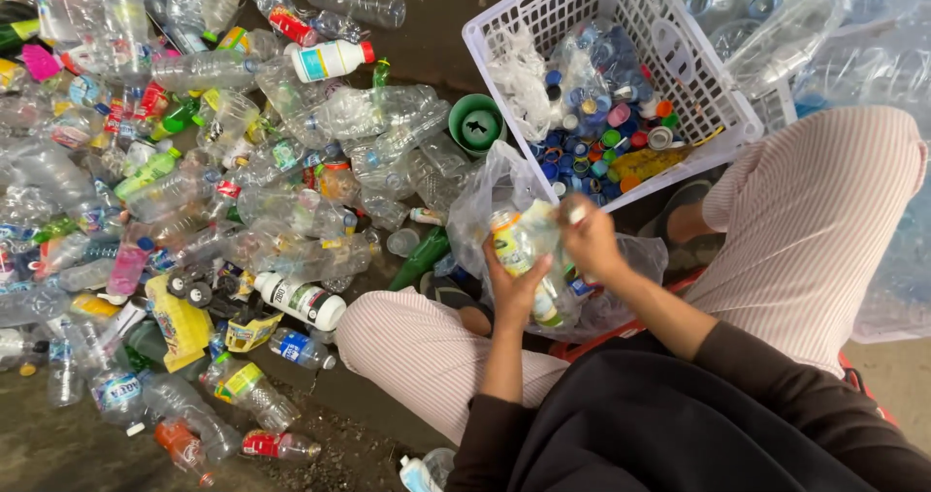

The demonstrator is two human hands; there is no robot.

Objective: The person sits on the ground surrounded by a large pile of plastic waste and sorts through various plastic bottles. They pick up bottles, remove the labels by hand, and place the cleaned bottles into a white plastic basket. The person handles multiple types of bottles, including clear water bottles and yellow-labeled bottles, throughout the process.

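Note:
I sit low, knees apart in striped pale trousers. My left hand [514,293] grips a clear plastic bottle [526,248] with a yellow-green label from below, holding it tilted between my knees. My right hand [589,242] is closed around the bottle's top end, fingers at its cap. A crumpled clear plastic bag [485,196] lies just behind and under the bottle. A white plastic basket [504,61] stands beyond my hands, holding many loose caps in blue, green, red and orange [606,133].
A large heap of empty plastic bottles [194,162] covers the ground to my left. A green round tub [475,124] sits beside the basket. A green bottle [419,257] lies near my left knee. Big clear sacks of bottles [873,56] stand at right.

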